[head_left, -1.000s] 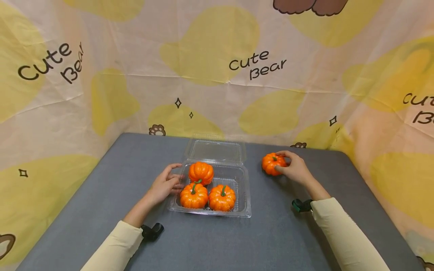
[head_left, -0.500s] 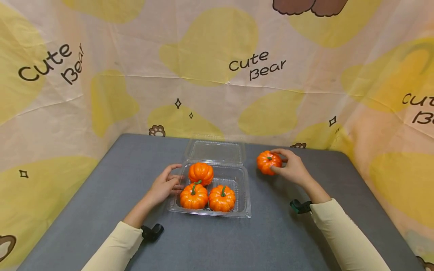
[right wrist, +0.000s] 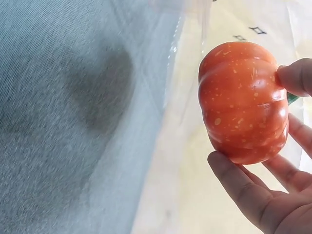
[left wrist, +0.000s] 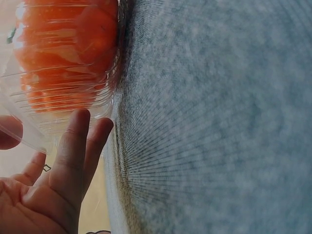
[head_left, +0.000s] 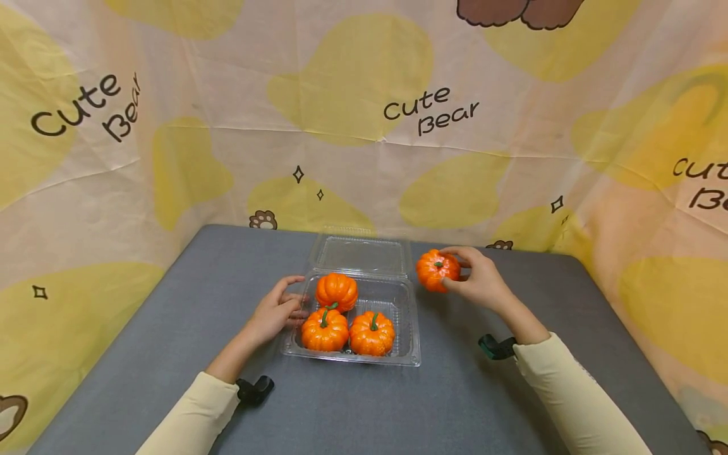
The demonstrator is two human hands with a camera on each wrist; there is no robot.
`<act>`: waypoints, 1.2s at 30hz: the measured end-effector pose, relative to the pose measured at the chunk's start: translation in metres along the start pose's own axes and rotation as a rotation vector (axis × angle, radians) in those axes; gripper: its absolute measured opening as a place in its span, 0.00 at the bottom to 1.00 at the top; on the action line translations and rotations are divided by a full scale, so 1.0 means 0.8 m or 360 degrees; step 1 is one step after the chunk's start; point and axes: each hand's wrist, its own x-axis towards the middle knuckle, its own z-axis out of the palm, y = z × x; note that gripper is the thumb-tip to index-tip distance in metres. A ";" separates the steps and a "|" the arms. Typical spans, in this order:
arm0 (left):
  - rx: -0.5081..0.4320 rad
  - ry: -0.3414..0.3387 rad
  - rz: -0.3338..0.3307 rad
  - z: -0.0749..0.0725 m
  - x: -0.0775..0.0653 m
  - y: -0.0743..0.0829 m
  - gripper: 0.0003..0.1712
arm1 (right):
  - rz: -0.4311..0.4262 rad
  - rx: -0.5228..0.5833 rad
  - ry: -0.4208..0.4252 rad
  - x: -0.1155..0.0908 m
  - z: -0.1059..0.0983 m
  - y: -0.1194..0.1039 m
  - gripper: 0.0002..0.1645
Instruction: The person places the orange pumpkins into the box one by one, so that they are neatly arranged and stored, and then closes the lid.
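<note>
My right hand (head_left: pixel 476 278) holds a small orange pumpkin (head_left: pixel 436 270) with a green stem, just right of a clear plastic box. In the right wrist view, thumb and fingers grip the pumpkin (right wrist: pixel 243 102) above the table, its shadow falling on the cloth. Three similar pumpkins sit inside the box (head_left: pixel 406 316): one at back left (head_left: pixel 337 291), one at front left (head_left: pixel 324 330), one at front right (head_left: pixel 372 333). Against the box's left side rests my left hand (head_left: pixel 274 316). Its extended fingers (left wrist: pixel 73 141) touch the clear wall in the left wrist view.
The box's clear lid (head_left: pixel 362 254) is folded back, lying toward the rear of the grey table (head_left: pixel 364 411). A printed cloth (head_left: pixel 352 76) hangs behind and along both sides. Each wrist carries a dark camera band (head_left: pixel 256 390).
My right hand has lifted the pumpkin and carried it left, closer to the box. The left hand and the pumpkins in the box stay where they were.
</note>
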 end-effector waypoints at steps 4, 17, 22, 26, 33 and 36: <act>0.0004 0.0004 -0.0003 0.000 0.000 0.000 0.31 | -0.0079 0.0008 -0.0005 0.002 0.005 -0.009 0.31; 0.0028 0.0014 -0.0015 0.001 0.001 0.000 0.30 | -0.0254 0.0008 -0.0061 0.009 0.022 -0.029 0.31; 0.0019 0.0014 -0.0013 0.000 0.000 0.000 0.30 | -0.0326 0.0039 -0.0082 0.012 0.029 -0.034 0.32; 0.0010 0.0003 -0.0003 0.000 0.000 0.000 0.31 | -0.0376 0.0070 -0.0108 0.013 0.037 -0.037 0.32; 0.0024 0.0004 -0.0002 -0.001 0.002 -0.003 0.29 | -0.0401 0.0069 -0.0182 0.013 0.049 -0.041 0.31; 0.0035 0.0006 -0.0005 -0.001 0.002 -0.004 0.28 | -0.0428 0.0042 -0.0212 0.013 0.053 -0.042 0.30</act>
